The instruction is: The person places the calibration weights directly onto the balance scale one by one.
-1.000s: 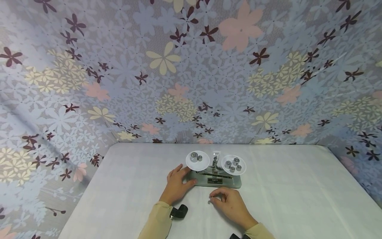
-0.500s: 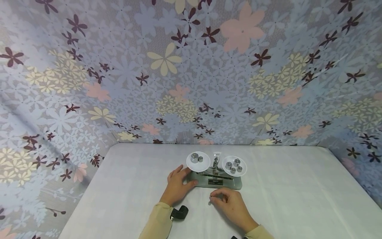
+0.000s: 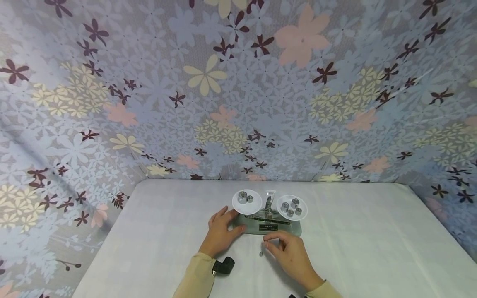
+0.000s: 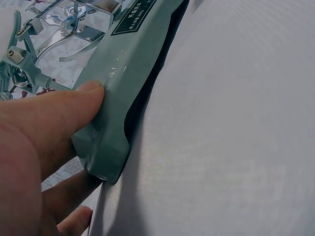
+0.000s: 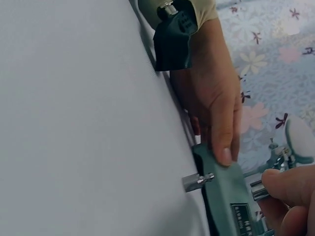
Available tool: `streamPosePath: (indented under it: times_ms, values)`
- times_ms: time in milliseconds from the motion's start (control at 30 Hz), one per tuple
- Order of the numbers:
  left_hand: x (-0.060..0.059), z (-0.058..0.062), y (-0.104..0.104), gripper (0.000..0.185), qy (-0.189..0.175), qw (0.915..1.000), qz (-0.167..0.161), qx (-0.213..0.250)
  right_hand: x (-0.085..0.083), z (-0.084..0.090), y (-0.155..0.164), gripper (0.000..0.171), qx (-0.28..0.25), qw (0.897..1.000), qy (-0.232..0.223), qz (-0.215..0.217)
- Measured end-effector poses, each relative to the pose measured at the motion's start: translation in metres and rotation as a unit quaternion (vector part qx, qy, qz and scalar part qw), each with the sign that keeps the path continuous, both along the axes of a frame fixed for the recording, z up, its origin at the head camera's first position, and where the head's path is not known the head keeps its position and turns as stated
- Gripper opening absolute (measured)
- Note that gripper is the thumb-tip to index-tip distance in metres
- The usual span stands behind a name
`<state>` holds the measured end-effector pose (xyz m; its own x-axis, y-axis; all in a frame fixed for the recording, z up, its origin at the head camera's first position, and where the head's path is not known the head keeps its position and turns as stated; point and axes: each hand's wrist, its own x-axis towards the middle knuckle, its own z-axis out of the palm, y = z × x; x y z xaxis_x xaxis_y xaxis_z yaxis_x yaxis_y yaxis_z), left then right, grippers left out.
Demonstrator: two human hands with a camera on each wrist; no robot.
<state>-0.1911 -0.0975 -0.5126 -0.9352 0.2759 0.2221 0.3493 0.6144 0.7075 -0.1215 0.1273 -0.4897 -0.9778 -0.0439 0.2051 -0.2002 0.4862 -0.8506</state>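
Observation:
A green balance scale (image 3: 292, 229) stands on the white table. My left hand (image 3: 220, 232) grips the left end of its base, the thumb (image 4: 81, 101) on top and the other fingers at the side and below. My right hand (image 3: 290, 254) pinches a small metal weight (image 5: 258, 191) in front of the base. Another small knobbed weight (image 5: 191, 183) stands on the cloth near the base; in the head view this weight (image 3: 261, 253) is left of my right fingertips. The left pan (image 3: 255, 208) bears two weights, the right pan (image 3: 304, 208) several.
A white cloth (image 3: 357, 244) covers the table. Flower-patterned curtain (image 3: 238, 116) surrounds its back and sides. A black wrist camera (image 3: 225, 265) sits on my left wrist, close to the table. The scale's metal beam and pointer (image 3: 268, 203) rise between the pans.
My right hand has lifted slightly away from the knobbed weight on the table, toward the scale, with a weight between its fingertips. My left hand has stayed on the base.

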Motion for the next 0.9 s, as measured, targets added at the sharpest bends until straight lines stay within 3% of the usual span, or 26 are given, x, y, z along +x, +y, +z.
streamPosePath:
  times_ms: [433, 667, 900]
  values:
    - [0.0, -0.001, -0.002, 0.054, 0.007, 0.9999, 0.002, -0.008, -0.002, 0.011, -0.007, 0.018, 0.008, 0.992, 0.127, 0.01]
    - [0.001, -0.001, -0.001, 0.055, 0.003, 1.0, 0.001, -0.008, -0.005, 0.02, -0.011, 0.016, 0.01, 0.992, 0.126, 0.023]
    - [0.001, 0.0, 0.001, 0.055, 0.003, 1.0, 0.002, -0.009, -0.01, 0.028, -0.015, 0.02, -0.006, 0.985, 0.165, 0.045]
